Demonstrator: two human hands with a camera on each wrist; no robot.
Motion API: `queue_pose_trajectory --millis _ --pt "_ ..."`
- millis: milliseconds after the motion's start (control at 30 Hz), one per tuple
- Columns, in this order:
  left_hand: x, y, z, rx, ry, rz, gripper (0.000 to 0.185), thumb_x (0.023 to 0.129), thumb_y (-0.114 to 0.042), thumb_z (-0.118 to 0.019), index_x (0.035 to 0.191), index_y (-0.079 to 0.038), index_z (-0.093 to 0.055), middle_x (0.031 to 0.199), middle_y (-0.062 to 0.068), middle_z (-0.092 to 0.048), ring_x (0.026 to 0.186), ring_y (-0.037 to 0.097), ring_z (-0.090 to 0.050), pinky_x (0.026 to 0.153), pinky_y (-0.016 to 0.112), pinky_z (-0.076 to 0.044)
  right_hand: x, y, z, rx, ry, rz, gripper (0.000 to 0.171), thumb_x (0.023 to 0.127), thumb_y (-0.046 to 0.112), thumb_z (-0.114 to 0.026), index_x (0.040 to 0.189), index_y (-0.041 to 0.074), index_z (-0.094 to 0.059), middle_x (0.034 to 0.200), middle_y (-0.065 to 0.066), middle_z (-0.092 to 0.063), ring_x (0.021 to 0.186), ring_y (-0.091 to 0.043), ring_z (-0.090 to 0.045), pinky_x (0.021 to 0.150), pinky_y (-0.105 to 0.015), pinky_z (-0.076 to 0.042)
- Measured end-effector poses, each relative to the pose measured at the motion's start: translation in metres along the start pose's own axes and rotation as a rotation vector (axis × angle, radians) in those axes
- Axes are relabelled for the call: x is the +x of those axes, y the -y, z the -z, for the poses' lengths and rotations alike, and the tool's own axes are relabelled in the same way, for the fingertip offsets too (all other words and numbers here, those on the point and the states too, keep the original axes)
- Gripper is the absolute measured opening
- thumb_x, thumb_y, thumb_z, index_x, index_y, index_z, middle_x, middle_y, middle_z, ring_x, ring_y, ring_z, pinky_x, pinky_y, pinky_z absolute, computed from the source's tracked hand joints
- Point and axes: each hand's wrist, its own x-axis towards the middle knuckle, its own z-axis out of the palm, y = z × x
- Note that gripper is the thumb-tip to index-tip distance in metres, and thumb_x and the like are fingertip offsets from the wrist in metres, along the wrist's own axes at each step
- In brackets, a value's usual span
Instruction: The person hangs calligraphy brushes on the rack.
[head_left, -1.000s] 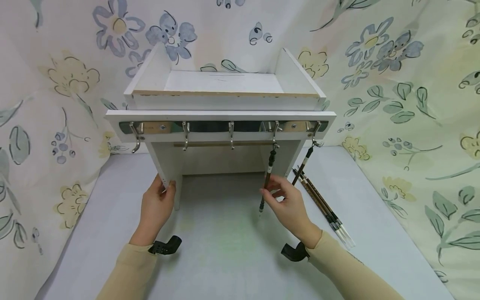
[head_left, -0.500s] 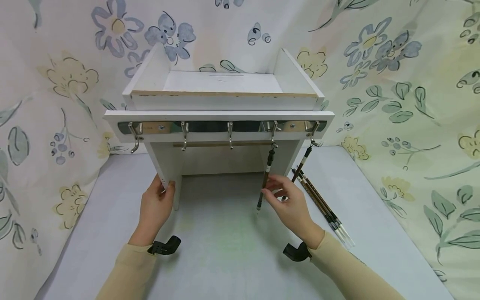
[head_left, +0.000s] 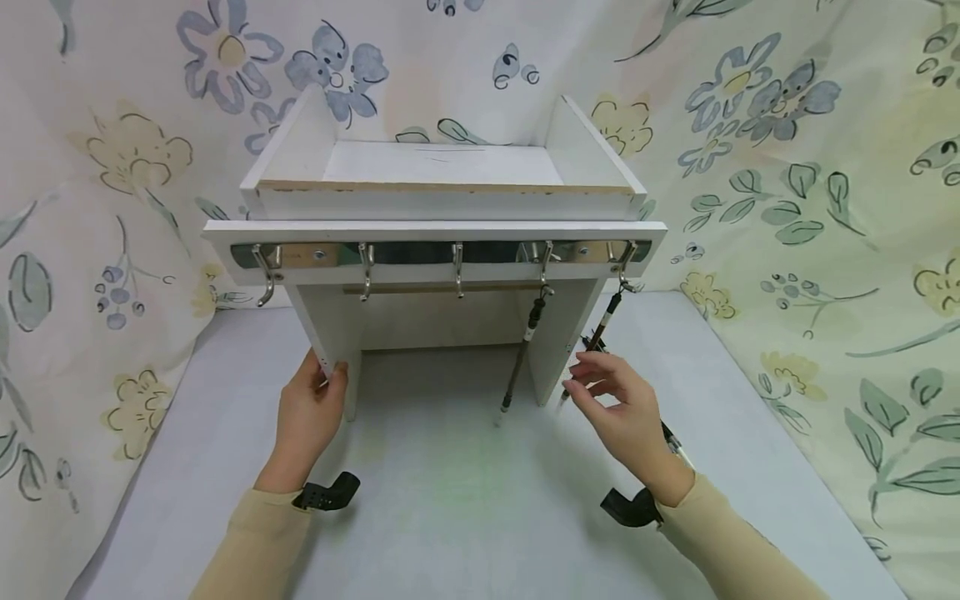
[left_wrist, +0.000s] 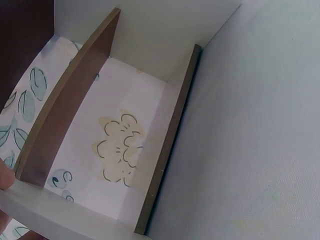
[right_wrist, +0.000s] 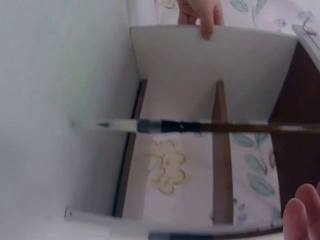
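Note:
My left hand (head_left: pixel 309 421) grips the lower front edge of the left side panel (head_left: pixel 324 329) of a white wooden rack. A writing brush (head_left: pixel 521 357) hangs slanted from the hook second from the right, its tip low over the table. Another brush (head_left: pixel 607 320) hangs from the rightmost hook. Right at this brush's lower part is my right hand (head_left: pixel 622 412), fingers loosely bent and thumb apart from them. In the right wrist view the first brush (right_wrist: pixel 220 127) crosses the picture, while my right fingertips (right_wrist: pixel 295 220) show at the lower right corner, away from it.
The rack's rail carries several metal hooks (head_left: pixel 458 271), and an open tray-like top (head_left: pixel 450 202) rises behind it. More brushes (head_left: pixel 673 442) lie on the white table (head_left: pixel 450 517) at the right, mostly hidden behind my right hand. Floral cloth (head_left: pixel 817 167) surrounds the table.
My right hand has let go of the brush on the second hook from the right and moved right to the rightmost brush. The released brush slants further left. My left hand stays on the panel.

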Motion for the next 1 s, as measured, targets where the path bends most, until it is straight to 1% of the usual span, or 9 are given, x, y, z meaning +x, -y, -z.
queue_pose_trajectory --millis 67,167,267,333,467,600,767,833,1000 --pt "0.0 0.0 0.0 -0.001 0.0 0.004 0.048 0.101 -0.028 -0.049 0.146 -0.013 -0.042 0.136 0.023 -0.051 0.11 0.042 -0.06 0.081 0.054 -0.052 0.0 -0.002 0.006 -0.004 -0.018 0.019 0.044 0.067 -0.025 -0.07 0.108 -0.012 -0.06 0.089 -0.02 -0.065 0.08 -0.015 -0.064 0.064 -0.017 -0.052" --pt "0.0 0.0 0.0 0.0 0.001 0.01 0.048 0.101 -0.028 -0.049 0.146 -0.013 -0.042 0.137 0.023 -0.051 0.11 0.042 -0.06 0.081 0.054 -0.052 -0.001 -0.006 0.015 -0.016 -0.034 0.023 0.043 0.066 -0.026 -0.069 0.106 -0.014 -0.06 0.088 -0.022 -0.065 0.076 -0.013 -0.064 0.061 -0.016 -0.051" --pt "0.0 0.0 0.0 -0.001 0.0 0.015 0.048 0.101 -0.028 -0.049 0.146 -0.012 -0.042 0.136 0.023 -0.051 0.11 0.042 -0.06 0.081 0.055 -0.052 -0.003 -0.013 0.023 -0.06 -0.038 -0.011 0.042 0.068 -0.024 -0.07 0.107 -0.012 -0.061 0.088 -0.021 -0.066 0.071 -0.011 -0.063 0.059 -0.014 -0.05" --pt "0.0 0.0 0.0 -0.004 0.002 0.019 0.048 0.101 -0.028 -0.048 0.146 -0.011 -0.042 0.136 0.024 -0.051 0.11 0.042 -0.06 0.081 0.055 -0.052 -0.005 -0.019 0.028 -0.088 -0.037 -0.072 0.04 0.072 -0.021 -0.071 0.109 -0.01 -0.061 0.089 -0.021 -0.066 0.072 -0.01 -0.062 0.06 -0.013 -0.049" --pt "0.0 -0.001 -0.001 -0.009 0.004 0.026 0.048 0.102 -0.028 -0.048 0.146 -0.011 -0.042 0.136 0.024 -0.051 0.109 0.042 -0.06 0.081 0.056 -0.052 -0.009 -0.034 0.037 -0.152 -0.026 -0.218 0.036 0.08 -0.012 -0.071 0.114 -0.006 -0.06 0.094 -0.019 -0.066 0.08 -0.011 -0.062 0.069 -0.013 -0.05" --pt "0.0 -0.001 -0.001 -0.012 0.005 0.028 0.048 0.102 -0.028 -0.048 0.146 -0.01 -0.042 0.135 0.025 -0.052 0.109 0.042 -0.06 0.08 0.056 -0.052 -0.017 -0.059 0.042 -0.188 -0.014 -0.337 0.034 0.085 -0.003 -0.071 0.117 0.0 -0.06 0.097 -0.015 -0.067 0.082 -0.011 -0.062 0.07 -0.014 -0.049" --pt "0.0 -0.001 0.0 -0.008 0.008 0.035 0.049 0.102 -0.028 -0.048 0.147 -0.011 -0.041 0.136 0.024 -0.051 0.11 0.042 -0.059 0.081 0.055 -0.052 -0.032 -0.099 0.049 -0.183 -0.009 -0.429 0.033 0.088 0.01 -0.072 0.12 0.007 -0.062 0.099 -0.01 -0.068 0.084 -0.008 -0.063 0.069 -0.014 -0.049" --pt "0.0 -0.001 0.0 -0.005 0.009 0.034 0.049 0.102 -0.028 -0.047 0.147 -0.011 -0.04 0.136 0.025 -0.05 0.11 0.043 -0.059 0.08 0.056 -0.052 -0.038 -0.113 0.053 -0.201 0.003 -0.469 0.033 0.089 0.018 -0.072 0.12 0.01 -0.062 0.1 -0.007 -0.068 0.085 -0.006 -0.062 0.069 -0.013 -0.049" --pt "0.0 -0.002 0.0 -0.008 0.013 0.031 0.049 0.102 -0.028 -0.047 0.147 -0.011 -0.04 0.137 0.025 -0.05 0.111 0.043 -0.059 0.081 0.056 -0.052 -0.049 -0.138 0.063 -0.276 0.055 -0.58 0.038 0.09 0.033 -0.069 0.122 0.013 -0.061 0.101 -0.005 -0.068 0.086 -0.006 -0.061 0.071 -0.014 -0.049"
